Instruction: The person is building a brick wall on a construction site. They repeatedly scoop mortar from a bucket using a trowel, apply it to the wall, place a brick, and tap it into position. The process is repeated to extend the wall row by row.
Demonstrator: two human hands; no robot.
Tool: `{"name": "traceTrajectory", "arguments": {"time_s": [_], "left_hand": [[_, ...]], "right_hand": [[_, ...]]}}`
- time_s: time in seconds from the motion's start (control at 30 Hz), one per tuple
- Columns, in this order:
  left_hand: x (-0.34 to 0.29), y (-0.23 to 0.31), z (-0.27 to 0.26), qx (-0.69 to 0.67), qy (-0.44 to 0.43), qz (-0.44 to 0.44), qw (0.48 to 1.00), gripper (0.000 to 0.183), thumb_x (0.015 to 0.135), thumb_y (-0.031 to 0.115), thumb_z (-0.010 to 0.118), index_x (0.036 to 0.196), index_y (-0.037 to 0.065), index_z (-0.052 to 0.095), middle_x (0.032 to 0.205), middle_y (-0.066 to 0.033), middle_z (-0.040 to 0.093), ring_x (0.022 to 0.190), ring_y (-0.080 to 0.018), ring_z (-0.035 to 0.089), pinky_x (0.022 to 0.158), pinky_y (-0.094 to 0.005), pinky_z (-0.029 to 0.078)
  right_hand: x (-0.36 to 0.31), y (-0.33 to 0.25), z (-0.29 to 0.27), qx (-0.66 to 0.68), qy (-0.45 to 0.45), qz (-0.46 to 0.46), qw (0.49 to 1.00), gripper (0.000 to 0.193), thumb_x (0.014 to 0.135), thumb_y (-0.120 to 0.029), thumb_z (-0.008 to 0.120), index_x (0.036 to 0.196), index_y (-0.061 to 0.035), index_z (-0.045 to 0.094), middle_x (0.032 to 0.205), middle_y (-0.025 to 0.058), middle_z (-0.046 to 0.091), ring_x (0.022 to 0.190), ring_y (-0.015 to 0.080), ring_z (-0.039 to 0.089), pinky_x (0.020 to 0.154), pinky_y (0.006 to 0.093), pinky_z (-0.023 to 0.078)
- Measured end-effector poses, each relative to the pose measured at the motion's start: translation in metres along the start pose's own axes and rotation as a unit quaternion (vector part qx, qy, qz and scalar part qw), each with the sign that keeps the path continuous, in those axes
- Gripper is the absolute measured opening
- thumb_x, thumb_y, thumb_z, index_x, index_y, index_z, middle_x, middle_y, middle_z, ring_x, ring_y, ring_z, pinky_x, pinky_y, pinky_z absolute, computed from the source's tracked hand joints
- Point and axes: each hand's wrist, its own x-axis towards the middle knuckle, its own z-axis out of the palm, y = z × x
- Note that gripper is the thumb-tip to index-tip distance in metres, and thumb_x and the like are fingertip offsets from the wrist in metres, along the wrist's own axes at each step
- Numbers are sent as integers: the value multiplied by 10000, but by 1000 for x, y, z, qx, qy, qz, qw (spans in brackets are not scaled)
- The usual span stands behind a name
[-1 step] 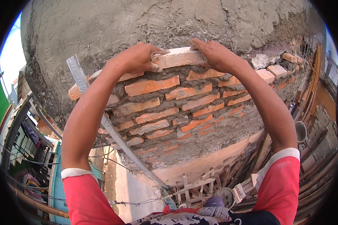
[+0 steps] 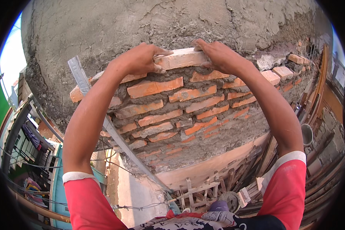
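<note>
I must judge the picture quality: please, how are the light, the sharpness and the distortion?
Head view: daylight, with the sky at left washed out to white; the held brick looks sharp, without clear motion blur; wooden boards at right bend near the picture's edge.

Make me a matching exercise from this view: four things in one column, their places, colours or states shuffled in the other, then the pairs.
Column one
1. Pale brick
2. Long bar
3. Left hand
4. Sleeves

Column two
A. Red with whitish cuffs
B. Grey, slanting, partly hidden by the left forearm
C. Held at both ends
D. Gripping the brick's left end

Pairs: 1-C, 2-B, 3-D, 4-A
</note>
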Motion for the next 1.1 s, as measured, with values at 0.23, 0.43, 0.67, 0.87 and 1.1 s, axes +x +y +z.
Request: {"name": "traceTrajectory", "arguments": {"time_s": [0.23, 0.43, 0.67, 0.87, 1.1], "left_hand": [[-4, -8, 2, 2, 5, 19, 1000, 707, 868, 303, 809, 1514, 290, 520, 1386, -145, 652, 1292, -346, 604, 1102, -471, 485], [-57, -22, -41, -40, 171, -14, 984, 667, 907, 426, 759, 1511, 269, 525, 1448, -132, 612, 1381, -316, 542, 1159, -503, 431], [-160, -7, 12, -94, 406, 24, 908, 418, 921, 276, 760, 1304, 116, 704, 1278, -150, 717, 1250, -317, 654, 1071, -447, 499], [-224, -1, 116, -232, 453, -12, 861, 309, 887, 126, 773, 1187, 58, 746, 1197, -141, 739, 1169, -295, 694, 1016, -397, 535], [-313, 23, 235, -327, 409, -208, 826, 281, 934, 122, 683, 1204, 57, 726, 1155, -145, 748, 1094, -300, 712, 972, -400, 542]], "right_hand": [[4, -8, -6, -24, -66, 25, 997, 685, 897, -143, 763, 1448, -17, 376, 1303, 192, 651, 1181, 406, 599, 1028, 493, 499], [4, -21, -17, -22, -74, 20, 997, 732, 900, -165, 764, 1487, -24, 352, 1329, 187, 637, 1232, 388, 580, 1078, 486, 485], [5, -32, -21, -53, -81, 49, 994, 726, 911, -193, 754, 1500, -41, 360, 1352, 183, 631, 1259, 383, 572, 1071, 478, 481], [5, -28, -16, -35, -58, 31, 997, 741, 902, -207, 767, 1523, -104, 378, 1332, 170, 654, 1226, 390, 591, 1054, 484, 481], [14, -26, -5, -21, -24, 31, 999, 720, 973, -263, 701, 1595, -171, 350, 1398, 178, 617, 1306, 359, 565, 1108, 492, 432]]}}
